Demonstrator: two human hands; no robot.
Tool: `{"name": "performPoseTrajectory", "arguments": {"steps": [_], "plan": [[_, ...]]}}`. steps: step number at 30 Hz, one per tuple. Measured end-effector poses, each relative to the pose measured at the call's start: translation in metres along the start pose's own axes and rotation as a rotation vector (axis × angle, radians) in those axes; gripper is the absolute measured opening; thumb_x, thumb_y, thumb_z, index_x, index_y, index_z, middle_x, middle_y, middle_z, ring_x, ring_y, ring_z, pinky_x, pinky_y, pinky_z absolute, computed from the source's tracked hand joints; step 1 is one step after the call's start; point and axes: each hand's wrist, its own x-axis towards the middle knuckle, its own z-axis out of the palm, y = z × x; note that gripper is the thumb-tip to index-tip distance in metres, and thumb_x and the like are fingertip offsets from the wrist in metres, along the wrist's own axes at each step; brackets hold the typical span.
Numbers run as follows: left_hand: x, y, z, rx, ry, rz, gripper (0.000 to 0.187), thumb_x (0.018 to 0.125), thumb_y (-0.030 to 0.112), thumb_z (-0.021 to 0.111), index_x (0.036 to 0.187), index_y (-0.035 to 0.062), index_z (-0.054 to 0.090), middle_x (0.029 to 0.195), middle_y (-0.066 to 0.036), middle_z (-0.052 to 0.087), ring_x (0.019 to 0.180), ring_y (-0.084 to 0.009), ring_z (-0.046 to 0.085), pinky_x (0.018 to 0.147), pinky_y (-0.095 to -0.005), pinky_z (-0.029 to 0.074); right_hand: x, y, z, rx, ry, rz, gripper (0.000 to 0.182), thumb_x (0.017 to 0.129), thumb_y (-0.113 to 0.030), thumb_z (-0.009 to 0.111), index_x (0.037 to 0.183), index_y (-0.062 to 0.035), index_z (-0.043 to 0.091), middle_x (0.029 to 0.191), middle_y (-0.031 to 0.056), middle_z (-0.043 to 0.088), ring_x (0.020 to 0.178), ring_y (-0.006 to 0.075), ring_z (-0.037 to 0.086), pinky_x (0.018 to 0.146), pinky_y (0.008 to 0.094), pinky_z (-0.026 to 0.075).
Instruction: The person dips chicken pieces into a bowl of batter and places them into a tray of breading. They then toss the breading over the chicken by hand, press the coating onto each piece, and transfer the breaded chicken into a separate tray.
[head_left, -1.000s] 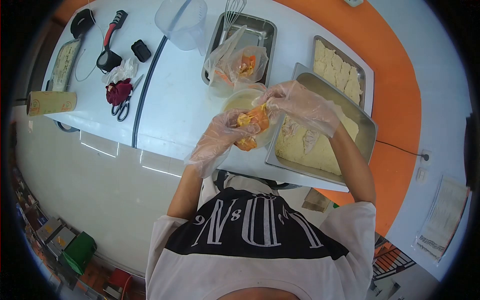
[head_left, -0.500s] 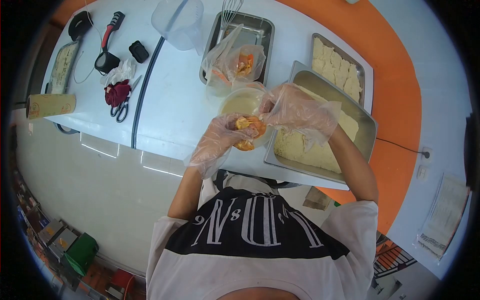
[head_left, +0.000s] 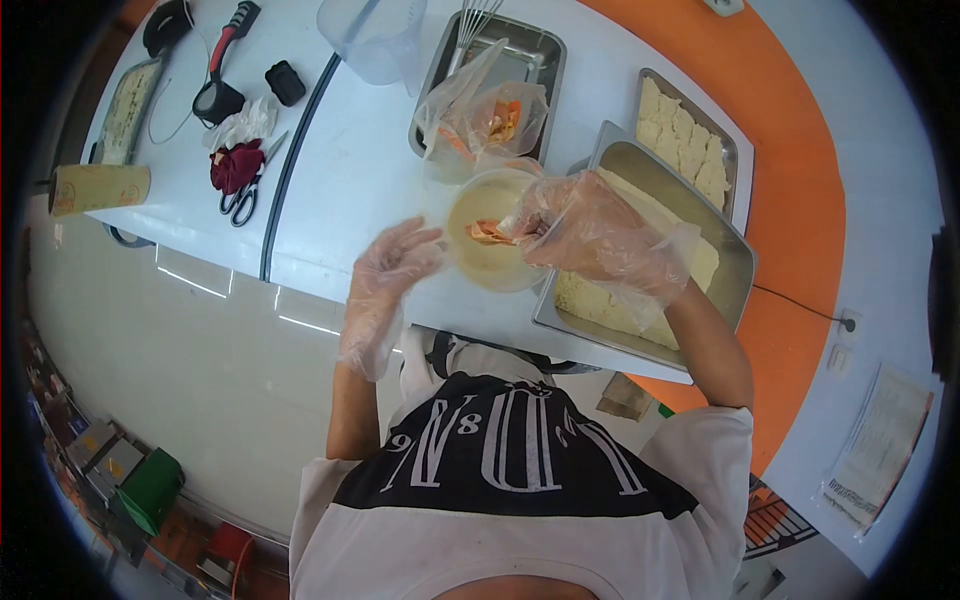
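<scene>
Nearest, the shirt bears a large N and U plus a small 9 and 8. Beyond, the left hand spreads loosely beside the bowl; the right hand pinches orange meat over it. Past the bowl stands a bag; the roll's red print is too small to read.

Orange piece, one end apparently behind the right hand — whisk and jug cropped at top.
</scene>
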Motion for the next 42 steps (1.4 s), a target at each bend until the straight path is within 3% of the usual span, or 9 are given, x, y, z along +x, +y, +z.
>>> {"name": "performPoseTrajectory", "arguments": {"steps": [3, 11, 15, 18, 20, 24, 26, 32, 42], "plan": [[-0.006, 0.006, -0.005, -0.064, 0.124, 0.005, 0.056, 0.102, 0.011, 0.072, 0.152, -0.0057, 0.051, 0.14, -0.025, 0.065, 0.127, -0.0329, 0.068, 0.108, -0.0422, 0.057, 0.005, 0.015, 0.014, 0.016, -0.036, -0.238, 0.018, 0.078, -0.008, 0.079, 0.093, 0.0025, 0.079, 0.093, 0.0174, 0.078, 0.087, 0.0321, 0.075, 0.083, 0.04, 0.06], [-0.007, -0.005, 0.007, 0.03, 0.23, 0.006, 0.06, 0.102, 0.027, 0.077, 0.149, -0.0024, 0.055, 0.13, -0.019, 0.068, 0.117, -0.0259, 0.069, 0.099, -0.0376, 0.058, 0.047, 0.071, 0.053, -0.576, -0.333, 0.001, 0.018, 0.096, -0.016, 0.067, 0.098, -0.0006, 0.075, 0.098, 0.0169, 0.074, 0.101, 0.0317, 0.071, 0.101, 0.0398, 0.054], [0.004, -0.027, 0.003, 0.271, 0.242, 0.01, 0.058, 0.102, 0.026, 0.077, 0.147, -0.0026, 0.056, 0.123, -0.017, 0.067, 0.108, -0.0218, 0.069, 0.09, -0.0351, 0.059, 0.045, 0.227, 0.146, 0.597, 0.163, -0.038, 0.02, 0.102, -0.016, 0.059, 0.114, -0.0047, 0.069, 0.109, 0.0139, 0.071, 0.11, 0.0264, 0.068, 0.102, 0.038, 0.054], [0.001, -0.027, 0.016, 0.386, 0.194, -0.077, 0.055, 0.1, 0.025, 0.079, 0.141, -0.0057, 0.058, 0.114, -0.015, 0.068, 0.098, -0.0186, 0.07, 0.081, -0.0326, 0.059, 0.058, 0.211, 0.15, 0.266, 0.276, -0.098, 0.024, 0.104, -0.014, 0.054, 0.126, -0.0084, 0.062, 0.122, 0.0098, 0.067, 0.116, 0.0209, 0.064, 0.102, 0.0357, 0.054], [0.003, -0.032, 0.019, 0.377, 0.129, -0.131, 0.04, 0.101, 0.018, 0.078, 0.129, -0.0054, 0.06, 0.112, -0.015, 0.07, 0.095, -0.0187, 0.074, 0.08, -0.033, 0.065, 0.065, 0.155, 0.118, -0.703, -0.188, 0.081, 0.026, 0.105, -0.009, 0.051, 0.129, -0.0097, 0.061, 0.123, 0.0072, 0.067, 0.115, 0.0193, 0.064, 0.103, 0.0338, 0.054], [0.007, -0.033, 0.023, 0.301, 0.136, -0.128, 0.029, 0.101, 0.016, 0.078, 0.115, -0.0031, 0.062, 0.101, -0.011, 0.072, 0.088, -0.0178, 0.074, 0.077, -0.0319, 0.066, 0.065, 0.176, 0.128, -0.637, -0.258, 0.127, 0.026, 0.104, -0.012, 0.054, 0.128, -0.009, 0.062, 0.121, 0.0088, 0.068, 0.115, 0.02, 0.064, 0.102, 0.0343, 0.054], [0.007, -0.027, 0.023, 0.314, 0.123, -0.149, 0.024, 0.1, 0.014, 0.078, 0.107, -0.0002, 0.061, 0.095, -0.01, 0.072, 0.086, -0.0168, 0.074, 0.076, -0.0316, 0.066, 0.05, 0.198, 0.146, -0.381, 0.324, -0.168, 0.028, 0.101, -0.014, 0.06, 0.128, -0.0076, 0.061, 0.12, 0.011, 0.067, 0.109, 0.021, 0.067, 0.096, 0.035, 0.057], [0.008, -0.024, 0.025, 0.314, 0.122, -0.149, 0.022, 0.099, 0.012, 0.079, 0.106, 0.0009, 0.062, 0.095, -0.009, 0.072, 0.086, -0.0163, 0.074, 0.077, -0.0313, 0.066, 0.055, 0.125, 0.123, -0.736, -0.114, 0.037, 0.012, 0.092, -0.013, 0.066, 0.099, -0.0044, 0.071, 0.1, 0.0181, 0.073, 0.102, 0.0292, 0.071, 0.086, 0.0377, 0.059], [0.007, -0.026, 0.023, 0.249, 0.103, -0.145, 0.029, 0.099, 0.021, 0.081, 0.103, 0.0018, 0.061, 0.092, -0.007, 0.069, 0.083, -0.0135, 0.071, 0.077, -0.0307, 0.063, 0.028, 0.058, 0.07, -0.222, 0.158, 0.091, 0.019, 0.097, -0.017, 0.066, 0.09, 0.0003, 0.072, 0.092, 0.0182, 0.074, 0.087, 0.0403, 0.07, 0.083, 0.0523, 0.056]]}}
